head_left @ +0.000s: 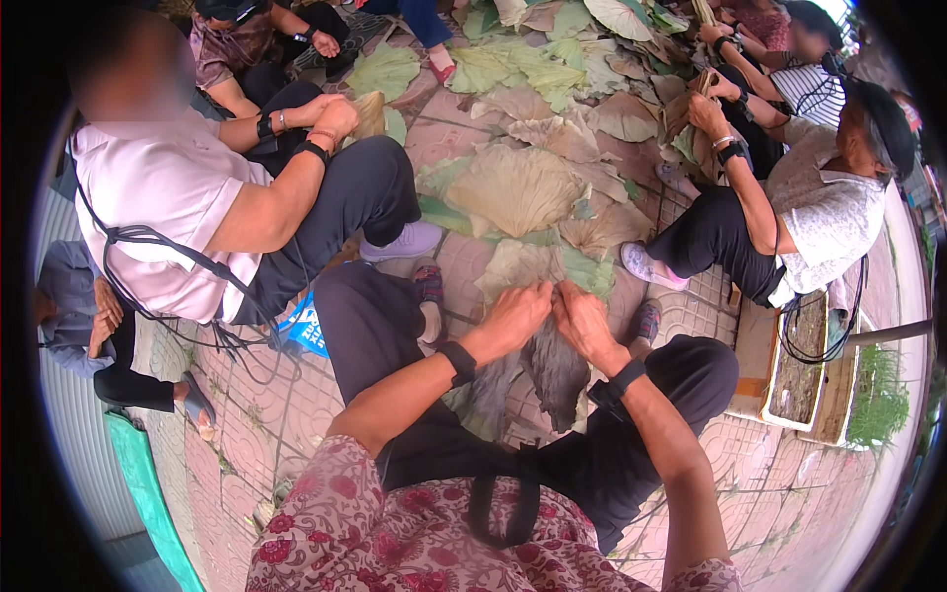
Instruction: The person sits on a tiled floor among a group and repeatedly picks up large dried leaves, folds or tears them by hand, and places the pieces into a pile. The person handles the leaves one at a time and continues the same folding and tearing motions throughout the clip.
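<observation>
Between my spread knees hangs a withered, grey-brown lotus leaf (pixel 555 373), crumpled and drooping. My left hand (pixel 520 314) is closed on its upper part, the fingertips pinched together. Right beside it, my right hand (pixel 586 320) also has its fingers closed on the leaf, thumbs nearly meeting. What the fingertips grip exactly is hidden behind the knuckles. Just past my hands, a pale dried lotus leaf (pixel 518 264) lies on the paving, close to my fingers. Farther out, a large tan lotus leaf (pixel 513 187) lies spread among several overlapping ones.
Seated close on my left, a person in a pale pink shirt (pixel 163 187) holds a folded leaf (pixel 369 115). At right, a person in a white patterned shirt (pixel 824 212) handles leaves too. A foam box (pixel 789 370) stands at right; a blue bag (pixel 308 331) lies near my left knee.
</observation>
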A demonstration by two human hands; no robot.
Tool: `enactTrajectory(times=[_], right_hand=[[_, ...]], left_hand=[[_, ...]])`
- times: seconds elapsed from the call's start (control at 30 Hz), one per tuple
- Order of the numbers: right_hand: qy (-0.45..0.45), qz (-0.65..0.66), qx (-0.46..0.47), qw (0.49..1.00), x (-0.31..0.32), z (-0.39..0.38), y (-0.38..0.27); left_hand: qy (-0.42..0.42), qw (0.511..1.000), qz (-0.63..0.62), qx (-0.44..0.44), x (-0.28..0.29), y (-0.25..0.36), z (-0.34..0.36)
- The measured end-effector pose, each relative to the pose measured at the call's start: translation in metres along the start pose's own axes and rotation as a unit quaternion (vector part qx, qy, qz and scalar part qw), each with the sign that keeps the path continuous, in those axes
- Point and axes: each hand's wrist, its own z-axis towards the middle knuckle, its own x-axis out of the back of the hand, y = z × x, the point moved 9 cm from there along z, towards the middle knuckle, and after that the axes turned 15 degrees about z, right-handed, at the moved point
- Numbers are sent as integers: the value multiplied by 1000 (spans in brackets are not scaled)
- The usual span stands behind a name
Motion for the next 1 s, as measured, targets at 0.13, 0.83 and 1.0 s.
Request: enactTrajectory(times=[0.13, 0.83, 1.0], right_hand=[[-15, -29, -12, 999, -1, 6, 1], [37, 200, -65, 977, 25, 8, 17], [16, 129, -74, 989, 22, 11, 17]], left_hand=[[-26, 998, -40, 29, -7, -10, 7], [-24, 956, -279, 92, -19, -30, 13], [-12, 976, -194, 94, -17, -29, 12]])
